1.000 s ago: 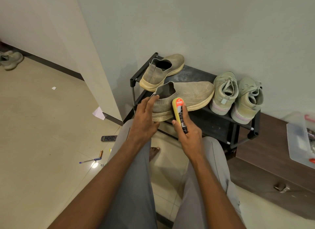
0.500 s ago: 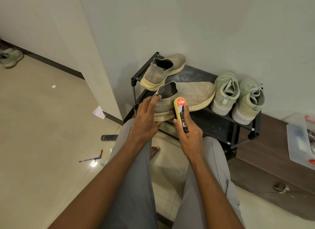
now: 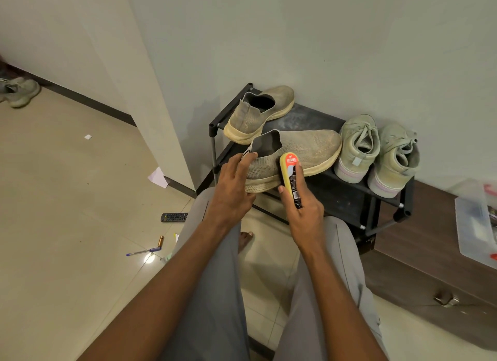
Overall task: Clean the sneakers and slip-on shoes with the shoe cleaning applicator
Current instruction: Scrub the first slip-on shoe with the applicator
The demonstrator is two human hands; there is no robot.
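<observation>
Seated person, grey trousers, facing a black shoe rack (image 3: 341,188) set against the wall. Left hand (image 3: 233,191) grips the heel end of the near slip-on shoe (image 3: 304,150), fingers curled round the heel and collar, steadying it on the rack's front edge. Right hand (image 3: 304,212) holds the shoe cleaning applicator (image 3: 291,176) — thumb on its left side, fingers wrapped on the right, yellow sponge side against the shoe's side at mid-length, red label end pointing to 12 o'clock. Near slip-on lies toe toward 2 o'clock, heel toward 8. Second slip-on shoe (image 3: 259,115) sits at 11 o'clock from it on the rack's back left corner, heel toward the person, just beside but not clearly touching. Pair of pale green lace-up sneakers (image 3: 376,150) stands at 3 o'clock from the near slip-on, heels facing out, side by side, the left one just beside the slip-on's toe. On the floor at 8 o'clock from the hands — a remote control (image 3: 174,216), a battery (image 3: 160,240), a pen (image 3: 144,251). A further sneaker (image 3: 20,91) lies far off at 10 o'clock. Clear plastic box (image 3: 476,226) on a brown cabinet (image 3: 430,269) at 4 o'clock.
</observation>
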